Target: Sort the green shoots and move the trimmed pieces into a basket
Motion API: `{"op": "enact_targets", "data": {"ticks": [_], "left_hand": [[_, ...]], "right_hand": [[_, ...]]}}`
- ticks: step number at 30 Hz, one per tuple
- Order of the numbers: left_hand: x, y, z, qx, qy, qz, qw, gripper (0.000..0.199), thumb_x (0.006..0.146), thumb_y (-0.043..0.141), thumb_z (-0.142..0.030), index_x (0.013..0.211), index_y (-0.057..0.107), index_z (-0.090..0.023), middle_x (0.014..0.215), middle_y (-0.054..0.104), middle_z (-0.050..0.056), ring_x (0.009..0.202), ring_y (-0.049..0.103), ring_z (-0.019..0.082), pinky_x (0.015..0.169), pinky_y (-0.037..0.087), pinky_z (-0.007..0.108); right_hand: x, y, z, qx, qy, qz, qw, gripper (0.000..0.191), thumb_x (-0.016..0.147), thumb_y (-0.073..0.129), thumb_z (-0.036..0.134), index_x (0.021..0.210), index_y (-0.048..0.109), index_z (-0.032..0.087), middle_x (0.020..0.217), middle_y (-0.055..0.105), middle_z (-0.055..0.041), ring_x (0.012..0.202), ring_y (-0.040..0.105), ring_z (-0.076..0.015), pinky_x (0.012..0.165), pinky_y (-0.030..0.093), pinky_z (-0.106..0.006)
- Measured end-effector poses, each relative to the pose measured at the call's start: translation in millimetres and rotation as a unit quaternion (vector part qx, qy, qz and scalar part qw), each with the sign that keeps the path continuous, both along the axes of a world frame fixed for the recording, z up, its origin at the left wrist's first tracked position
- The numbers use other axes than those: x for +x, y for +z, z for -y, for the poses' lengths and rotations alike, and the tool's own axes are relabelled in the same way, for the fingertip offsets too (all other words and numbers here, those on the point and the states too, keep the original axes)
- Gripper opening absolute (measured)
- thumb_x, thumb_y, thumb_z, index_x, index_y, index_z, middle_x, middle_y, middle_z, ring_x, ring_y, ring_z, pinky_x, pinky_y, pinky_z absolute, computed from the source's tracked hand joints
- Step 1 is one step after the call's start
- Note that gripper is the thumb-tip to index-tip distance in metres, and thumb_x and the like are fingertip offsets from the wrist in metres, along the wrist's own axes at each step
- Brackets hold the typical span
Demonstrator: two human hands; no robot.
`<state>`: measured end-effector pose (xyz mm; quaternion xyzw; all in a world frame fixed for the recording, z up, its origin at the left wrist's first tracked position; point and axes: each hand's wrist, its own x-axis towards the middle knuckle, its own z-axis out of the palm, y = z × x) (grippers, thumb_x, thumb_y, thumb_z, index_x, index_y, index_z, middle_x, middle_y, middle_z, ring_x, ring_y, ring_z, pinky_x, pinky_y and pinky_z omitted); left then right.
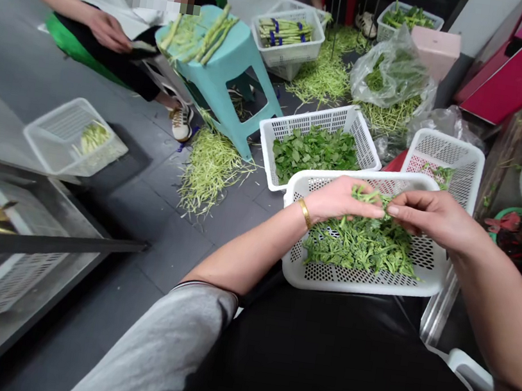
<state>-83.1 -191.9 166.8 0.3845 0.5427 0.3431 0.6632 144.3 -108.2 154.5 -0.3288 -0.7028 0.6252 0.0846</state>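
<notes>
My left hand (345, 201), with a gold bracelet (306, 213) at its wrist, is closed on a small bunch of green leafy sprigs (363, 194). Close beside it, my right hand (426, 212) pinches at the same greens, thumb against fingers; what lies in the pinch is too small to make out. Both hands hover over a white perforated basket (430, 271) near my lap. A heap of cut green sprigs (360, 251) covers much of its bottom. Just beyond stands another white basket (267, 151) full of loose green leaves (316, 151).
A smaller white basket (474, 161) stands at the right with a few sprigs. Farther off are a teal stool (232, 55) with stalks on it, peelings (209, 169) on the floor, a plastic bag of greens (390, 71) and a seated co-worker (109, 32). A metal rack (68, 220) fills the lower left.
</notes>
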Motion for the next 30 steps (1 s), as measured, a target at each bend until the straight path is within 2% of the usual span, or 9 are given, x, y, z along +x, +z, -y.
{"op": "enact_targets", "data": {"ticks": [6,9,12,16,19,21,24,28,30], "left_hand": [[4.7,0.9,1.5,-0.019,0.024,0.042,0.999,0.048,0.081,0.101,-0.041,0.072,0.061,-0.015,0.06,0.061,-0.006,0.043,0.048,0.0,0.039,0.022,0.019],[3.2,-1.9,1.3,-0.009,0.048,0.071,0.996,0.049,0.081,0.101,-0.042,0.074,0.059,-0.017,0.06,0.059,-0.007,0.044,0.049,0.001,0.039,0.021,0.019],[0.7,-6.5,-0.8,0.0,0.116,0.105,0.988,0.046,0.079,0.1,-0.037,0.079,0.057,-0.019,0.063,0.056,-0.008,0.047,0.051,0.002,0.04,0.022,0.019],[-7.5,-12.4,-4.1,0.039,0.18,0.164,0.969,0.039,0.07,0.086,-0.022,0.079,0.048,-0.021,0.08,0.066,-0.004,0.062,0.062,0.004,0.044,0.024,0.017],[-12.2,-14.2,-3.4,0.065,0.149,0.161,0.974,0.031,0.065,0.079,-0.021,0.081,0.052,-0.021,0.083,0.071,-0.002,0.062,0.062,0.005,0.044,0.022,0.019],[-13.0,-14.1,-1.7,0.069,0.125,0.117,0.983,0.03,0.069,0.082,-0.028,0.09,0.062,-0.021,0.077,0.068,-0.003,0.057,0.056,0.006,0.045,0.021,0.021],[-12.0,-13.2,-0.1,0.07,0.07,-0.003,0.995,0.035,0.074,0.091,-0.037,0.097,0.073,-0.018,0.069,0.064,-0.005,0.054,0.051,0.006,0.048,0.027,0.023],[-10.7,-12.6,-2.2,0.102,-0.046,-0.105,0.988,0.035,0.07,0.099,-0.033,0.077,0.069,-0.016,0.06,0.057,-0.007,0.055,0.047,0.005,0.056,0.034,0.023],[-11.5,-12.7,-4.0,0.104,-0.046,-0.106,0.988,0.043,0.069,0.1,-0.037,0.068,0.062,-0.017,0.058,0.054,-0.007,0.054,0.046,0.005,0.055,0.033,0.023]], "right_hand": [[-17.1,-4.7,13.8,-0.054,-0.051,-0.049,0.996,0.062,0.077,0.09,0.08,0.073,0.069,0.022,0.061,0.065,-0.0005,0.048,0.052,-0.0113,0.045,0.039,-0.027],[-15.1,-8.3,16.4,0.02,-0.045,-0.046,0.998,0.057,0.088,0.083,0.076,0.075,0.068,0.023,0.059,0.063,-0.0002,0.05,0.054,-0.0134,0.051,0.043,-0.029],[-16.6,-14.8,17.1,0.166,0.005,0.023,0.986,0.039,0.102,0.072,0.055,0.082,0.071,0.022,0.067,0.067,-0.0025,0.059,0.059,-0.0166,0.06,0.044,-0.031],[-37.6,-28.3,30.4,0.382,0.143,0.18,0.895,0.022,0.104,0.065,0.029,0.114,0.083,0.019,0.107,0.079,-0.0125,0.079,0.069,-0.0223,0.066,0.041,-0.033],[-59.1,-34.6,43.7,0.435,0.246,0.278,0.821,0.034,0.111,0.055,0.029,0.128,0.081,0.017,0.118,0.079,-0.0162,0.078,0.068,-0.0227,0.059,0.03,-0.034],[-64.8,-34.9,43.6,0.438,0.269,0.299,0.804,0.034,0.111,0.051,0.025,0.119,0.082,0.015,0.116,0.079,-0.0163,0.076,0.067,-0.0219,0.057,0.027,-0.035],[-53.3,-29.4,26.1,0.428,0.233,0.224,0.844,0.028,0.106,0.053,0.024,0.101,0.08,0.017,0.105,0.08,-0.0135,0.078,0.067,-0.0217,0.063,0.038,-0.035],[-25.3,-19.6,-0.2,0.377,0.109,0.095,0.915,0.018,0.1,0.06,0.029,0.092,0.074,0.021,0.089,0.076,-0.0086,0.078,0.067,-0.023,0.072,0.046,-0.036],[-19.7,-19.9,-0.9,0.324,0.059,0.08,0.941,0.019,0.101,0.061,0.034,0.093,0.073,0.023,0.086,0.075,-0.0068,0.078,0.068,-0.0232,0.072,0.047,-0.036]]}}
